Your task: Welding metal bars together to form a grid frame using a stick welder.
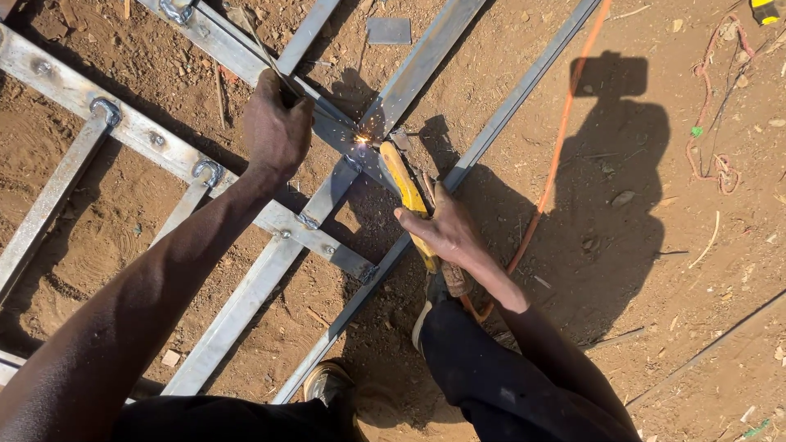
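right hand (pixel 446 233), at 5 o'clock of the sparks, is closed around a yellow welding holder (pixel 407 195); an orange cable (pixel 557 147) is seen trailing toward 1 o'clock. sparks (pixel 362 139) are thrown at a joint near frame centre, so this weld is judged in progress. left hand (pixel 277 131), at 9 o'clock, is clenched on a thin rod (pixel 266 51). metal frame (pixel 246 286) is laid flat on dirt; grey bars, several crossings already beaded, the farther ones left unjudged.
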